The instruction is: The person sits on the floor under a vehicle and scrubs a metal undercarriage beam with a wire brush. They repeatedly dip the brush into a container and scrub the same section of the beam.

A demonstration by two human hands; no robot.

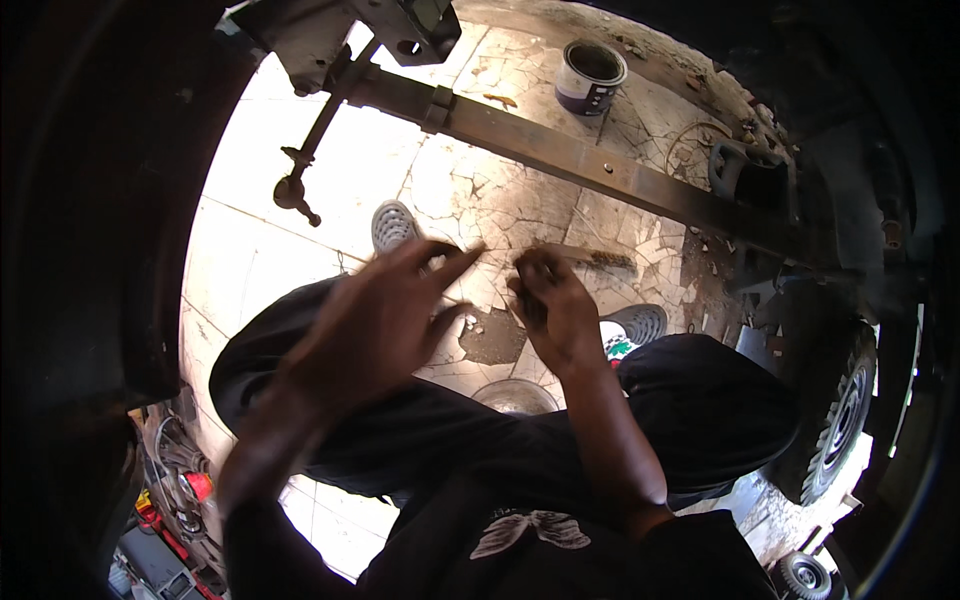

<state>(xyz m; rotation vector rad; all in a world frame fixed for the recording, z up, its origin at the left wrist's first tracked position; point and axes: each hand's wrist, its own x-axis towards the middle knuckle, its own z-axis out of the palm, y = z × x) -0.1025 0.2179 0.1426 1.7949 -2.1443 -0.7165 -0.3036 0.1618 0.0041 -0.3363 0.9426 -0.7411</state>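
Observation:
My left hand (385, 310) is raised over my lap, slightly smeared by motion. Its fingers are spread apart and nothing shows between them. Facing it, my right hand (555, 300) has its fingers curled and pressed together. Whatever it may be pinching is too dark and small to make out. A gap separates the two hands. Beyond the right hand, on the cracked tile floor, lies what looks like a wire brush (612, 262) with dark bristles. A long rusty metal beam (560, 150) crosses above the floor, farther out than both hands.
A rod with a ball-like joint (290, 190) hangs at the far left. Beyond the beam stands a paint can (592, 78). A treaded wheel (845, 410) is at the right, and tools with cables (165, 510) lie lower left. Between my legs sits a round metal object (515, 395).

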